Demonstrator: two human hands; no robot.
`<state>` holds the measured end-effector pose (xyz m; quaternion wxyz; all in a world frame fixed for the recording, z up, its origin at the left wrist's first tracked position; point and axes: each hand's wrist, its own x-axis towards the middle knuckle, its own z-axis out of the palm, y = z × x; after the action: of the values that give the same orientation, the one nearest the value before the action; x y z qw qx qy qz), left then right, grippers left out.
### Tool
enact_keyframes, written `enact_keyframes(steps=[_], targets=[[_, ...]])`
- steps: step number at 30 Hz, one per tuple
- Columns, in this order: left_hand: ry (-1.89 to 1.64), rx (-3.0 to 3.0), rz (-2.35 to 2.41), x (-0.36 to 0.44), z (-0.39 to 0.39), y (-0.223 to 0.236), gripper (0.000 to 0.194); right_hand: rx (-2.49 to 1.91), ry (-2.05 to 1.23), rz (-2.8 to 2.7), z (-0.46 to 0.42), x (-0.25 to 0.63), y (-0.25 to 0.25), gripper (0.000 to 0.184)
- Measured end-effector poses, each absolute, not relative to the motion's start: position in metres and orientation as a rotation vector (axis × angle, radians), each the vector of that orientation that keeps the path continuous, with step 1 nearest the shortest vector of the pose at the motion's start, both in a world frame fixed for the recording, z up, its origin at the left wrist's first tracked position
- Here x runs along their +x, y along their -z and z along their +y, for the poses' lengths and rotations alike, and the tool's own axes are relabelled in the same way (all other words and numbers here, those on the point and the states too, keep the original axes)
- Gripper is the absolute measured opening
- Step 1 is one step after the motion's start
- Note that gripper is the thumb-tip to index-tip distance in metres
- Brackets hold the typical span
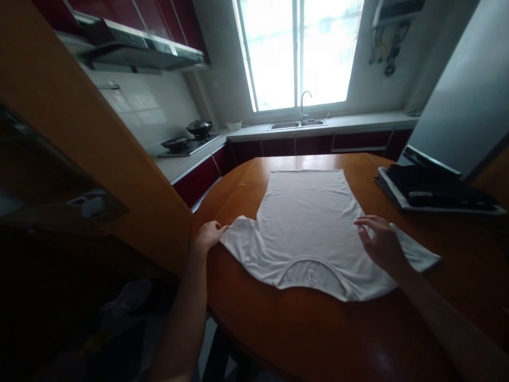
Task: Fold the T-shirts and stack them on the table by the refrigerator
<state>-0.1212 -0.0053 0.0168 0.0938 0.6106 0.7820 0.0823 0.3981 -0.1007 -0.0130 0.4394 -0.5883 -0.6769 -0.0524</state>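
Observation:
A white T-shirt (306,212) lies spread flat on the round wooden table (310,334), its collar toward me and its hem toward the window. My left hand (207,236) is closed, pinching the tip of the sleeve on the left. Over the shirt's right side, near the base of the other sleeve, hovers or rests my right hand (379,241). Its fingers are partly bent and apart, with nothing visible held; whether the fingertips touch the cloth I cannot tell. Light wrinkles run across the shirt, and a small printed mark shows inside the collar.
Folded dark and white clothes (433,191) are stacked at the table's right, with a dark flat object (431,161) behind them. Beyond are a sink (284,126), a stove with pans (199,127) and a fridge (465,90). A wooden door (119,159) stands close on the left.

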Motion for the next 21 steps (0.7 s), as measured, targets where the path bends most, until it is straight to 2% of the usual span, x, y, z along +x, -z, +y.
enact_keyframes(steps=[4, 10, 13, 16, 21], targets=[[-0.337, 1.764, 2.36, -0.119, -0.029, -0.006, 0.03, -1.392, 0.089, -1.745, -0.106, 0.386, 0.013, 0.021], [-0.489, 1.705, 2.377, -0.114, -0.043, 0.003, 0.01, -1.332, 0.032, -1.775, -0.11, 0.378, 0.012, 0.02], [-0.597, 1.649, 2.373, -0.116, -0.048, 0.007, 0.008, -1.32, -0.003, -1.783, -0.109, 0.378, 0.014, 0.018], [-0.703, 1.606, 2.367, -0.116, -0.052, 0.012, 0.011, -1.296, -0.041, -1.798, -0.108, 0.377, 0.018, 0.018], [-0.826, 1.581, 2.383, -0.113, -0.054, 0.02, 0.028, -1.246, -0.187, -1.884, -0.11, 0.358, 0.014, 0.019]])
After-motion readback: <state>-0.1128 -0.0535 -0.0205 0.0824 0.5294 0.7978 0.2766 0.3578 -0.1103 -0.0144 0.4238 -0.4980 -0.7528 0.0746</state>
